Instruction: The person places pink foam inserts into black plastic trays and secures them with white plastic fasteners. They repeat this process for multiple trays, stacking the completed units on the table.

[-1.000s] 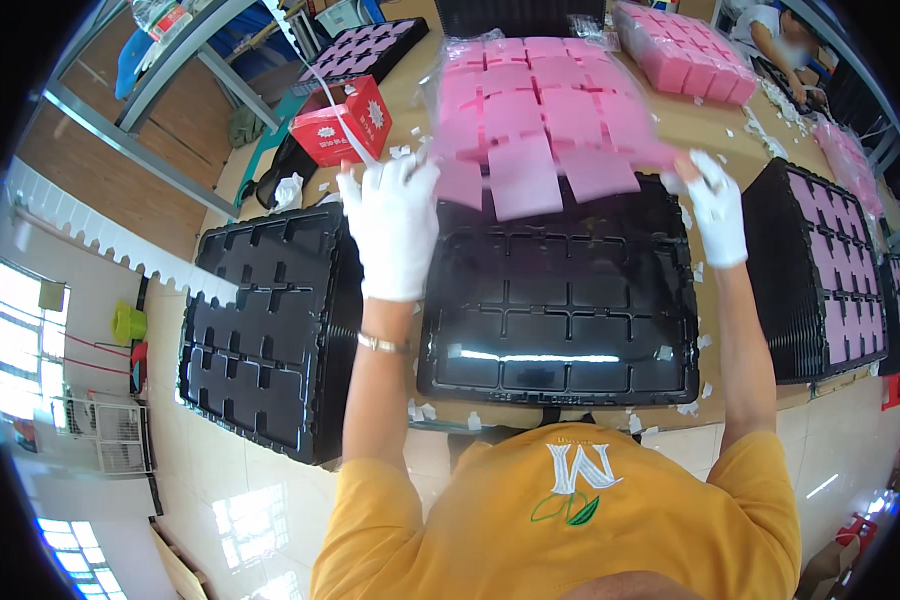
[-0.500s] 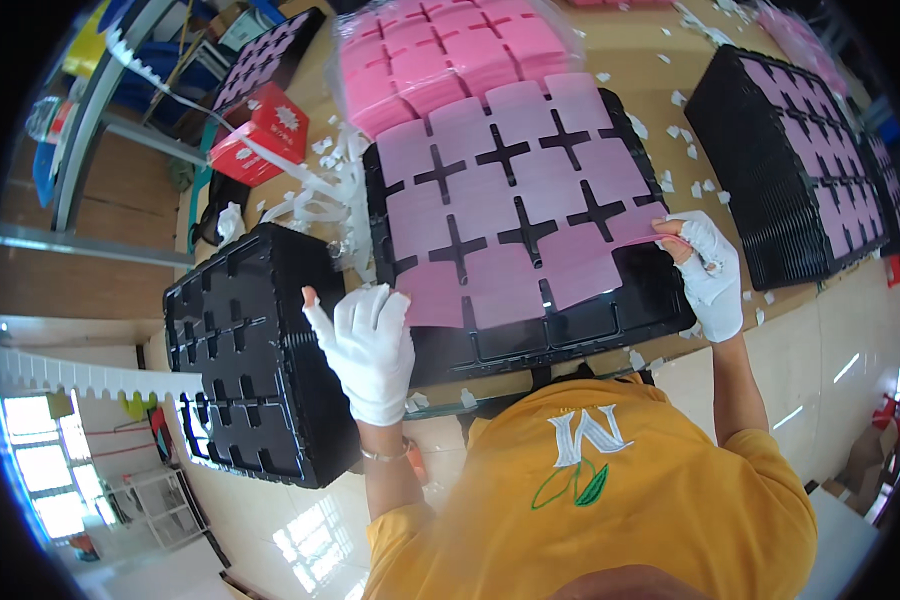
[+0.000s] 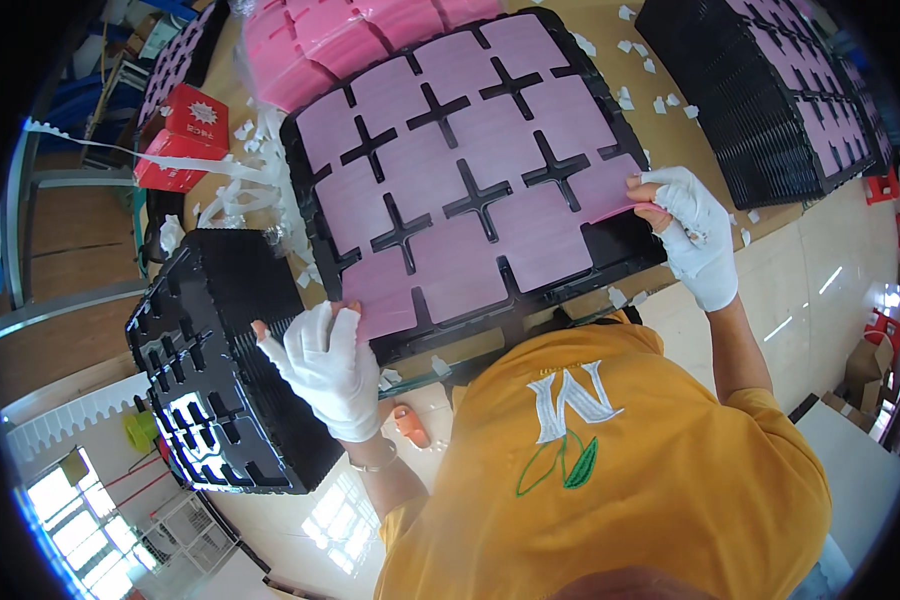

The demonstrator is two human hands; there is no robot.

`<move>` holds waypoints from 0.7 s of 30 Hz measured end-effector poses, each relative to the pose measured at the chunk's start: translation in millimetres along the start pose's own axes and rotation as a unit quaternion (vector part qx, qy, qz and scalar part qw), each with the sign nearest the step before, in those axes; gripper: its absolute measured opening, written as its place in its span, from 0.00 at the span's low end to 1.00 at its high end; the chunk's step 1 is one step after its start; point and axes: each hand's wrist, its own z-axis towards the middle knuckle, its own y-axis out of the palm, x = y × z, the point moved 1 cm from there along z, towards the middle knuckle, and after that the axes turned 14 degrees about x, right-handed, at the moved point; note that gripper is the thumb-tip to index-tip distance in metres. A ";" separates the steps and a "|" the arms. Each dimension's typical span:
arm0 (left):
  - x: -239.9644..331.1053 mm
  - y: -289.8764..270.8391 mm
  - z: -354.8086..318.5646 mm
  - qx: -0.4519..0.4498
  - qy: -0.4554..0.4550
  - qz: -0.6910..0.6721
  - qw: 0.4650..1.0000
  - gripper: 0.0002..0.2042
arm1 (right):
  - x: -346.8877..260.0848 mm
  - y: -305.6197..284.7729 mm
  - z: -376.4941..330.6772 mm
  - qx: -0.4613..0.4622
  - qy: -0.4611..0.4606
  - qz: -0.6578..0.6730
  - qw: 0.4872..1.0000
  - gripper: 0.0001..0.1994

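A thin pink foam sheet point(image 3: 460, 160) with cross-shaped cutouts lies over a black plastic tray point(image 3: 620, 245), whose black ridges show through the crosses. At the sheet's near right corner, my right hand point(image 3: 695, 235), in a white glove with bare fingertips, pinches the edge and holds it slightly raised. My left hand point(image 3: 330, 365), gloved the same way, is at the near left corner with its fingertips touching the sheet. Its thumb points away to the left, and the fingers are apart.
A stack of black trays point(image 3: 260, 370) stands at the left. Another stack topped with pink sheets point(image 3: 750, 110) is at the far right. Behind the tray sits a pink foam pile point(image 3: 340, 40). A red box point(image 3: 185, 135), white strips point(image 3: 240, 190) and scraps lie on the table.
The view has shifted, so the tray sits higher and further left. The sheet's near edge now lies flatter over the tray. My left hand has come onto its corner; my right keeps its pinch.
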 end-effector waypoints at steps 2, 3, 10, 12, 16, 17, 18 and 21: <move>-0.3 -1.7 -2.9 -0.008 -0.006 -0.001 1.000 0.16 | 0.2 -1.0 -3.4 -0.009 -0.023 -0.030 0.999 0.10; 0.5 -2.0 -4.3 -0.013 -0.008 -0.002 1.000 0.16 | 0.3 -2.5 -4.5 -0.016 -0.045 -0.057 0.997 0.11; 4.2 -2.0 -5.3 -0.052 -0.018 -0.004 0.998 0.16 | 2.2 -6.2 -9.6 -0.032 -0.114 -0.143 0.983 0.12; 5.2 -2.3 -5.2 -0.054 -0.018 -0.003 0.998 0.15 | 3.5 -5.9 -11.4 -0.032 -0.120 -0.157 0.980 0.12; 3.4 -0.5 -8.3 -0.052 -0.013 -0.004 0.999 0.15 | 3.7 -4.7 -9.4 -0.036 -0.166 -0.190 0.967 0.11; 3.4 -0.3 -8.9 -0.054 -0.012 -0.003 0.998 0.15 | 2.9 -4.6 -8.0 -0.037 -0.182 -0.200 0.962 0.11; 3.7 -0.2 -9.4 -0.056 -0.010 -0.002 0.998 0.15 | 2.7 -5.1 -6.8 -0.036 -0.189 -0.201 0.961 0.11; 6.3 -2.6 -7.9 -0.070 -0.006 0.000 0.998 0.15 | 2.8 -7.0 -3.6 -0.042 -0.212 -0.210 0.954 0.11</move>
